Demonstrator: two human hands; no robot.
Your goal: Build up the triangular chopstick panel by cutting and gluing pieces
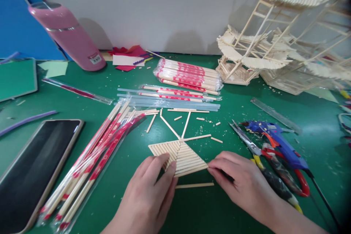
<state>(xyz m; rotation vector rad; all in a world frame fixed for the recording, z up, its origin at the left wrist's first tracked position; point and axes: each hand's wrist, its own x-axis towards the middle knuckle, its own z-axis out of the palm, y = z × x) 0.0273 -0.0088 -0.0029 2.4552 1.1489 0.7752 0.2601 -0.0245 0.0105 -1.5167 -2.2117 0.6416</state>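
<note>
A partly filled panel of cut wooden sticks [189, 157], with bare spokes rising from its hub, lies in front of me on the green table. My left hand [153, 186] grips its lower left side, thumb and fingers together across the sticks. At the panel's right corner, my right hand [238, 179] pinches the end of the edge with thumb and forefinger. One loose stick [194, 185] rests on the table just below the panel, its left end close to my left fingers. The undersides of both hands are hidden.
Wrapped chopsticks [93, 168] and a phone [41, 172] lie left. A blue glue gun [282, 139], scissors [248, 140] and red-handled pliers [285, 164] lie right. Behind stand a stick-built tower model [257, 51], a chopstick bundle [189, 75] and a pink bottle [68, 36].
</note>
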